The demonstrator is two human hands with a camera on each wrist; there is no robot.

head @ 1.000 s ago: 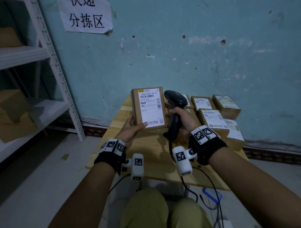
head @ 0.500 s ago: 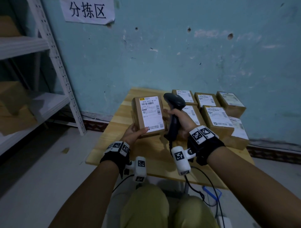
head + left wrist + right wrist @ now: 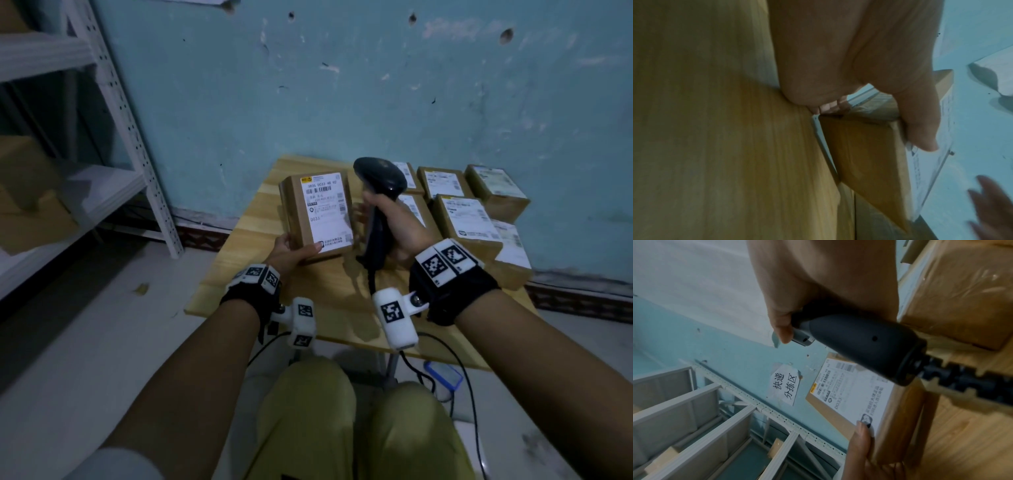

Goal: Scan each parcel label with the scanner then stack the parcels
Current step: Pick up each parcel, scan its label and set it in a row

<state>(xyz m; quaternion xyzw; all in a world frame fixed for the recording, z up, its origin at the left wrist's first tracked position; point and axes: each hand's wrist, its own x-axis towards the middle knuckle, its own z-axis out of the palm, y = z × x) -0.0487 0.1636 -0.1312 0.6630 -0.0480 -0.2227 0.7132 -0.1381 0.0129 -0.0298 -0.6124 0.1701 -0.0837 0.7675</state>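
Observation:
A brown cardboard parcel (image 3: 317, 212) with a white label facing me is tilted up over the wooden table (image 3: 246, 240). My left hand (image 3: 291, 251) grips its near lower edge, thumb on the label corner; the left wrist view shows the thumb (image 3: 920, 129) over the parcel (image 3: 865, 154). My right hand (image 3: 394, 222) grips the handle of a black scanner (image 3: 378, 178) just right of the parcel. In the right wrist view the scanner handle (image 3: 859, 344) lies across the frame with the labelled parcel (image 3: 849, 395) beyond it.
Several more labelled parcels (image 3: 466, 219) lie in rows on the right part of the table by the blue wall. A white metal shelf rack (image 3: 116, 102) holding cardboard boxes stands at the left. The scanner's black cable (image 3: 455, 363) hangs off the table's near edge.
The parcel and both hands have come down toward the table from a higher position. The head view has tilted down, so the wall sign has left the top of the frame.

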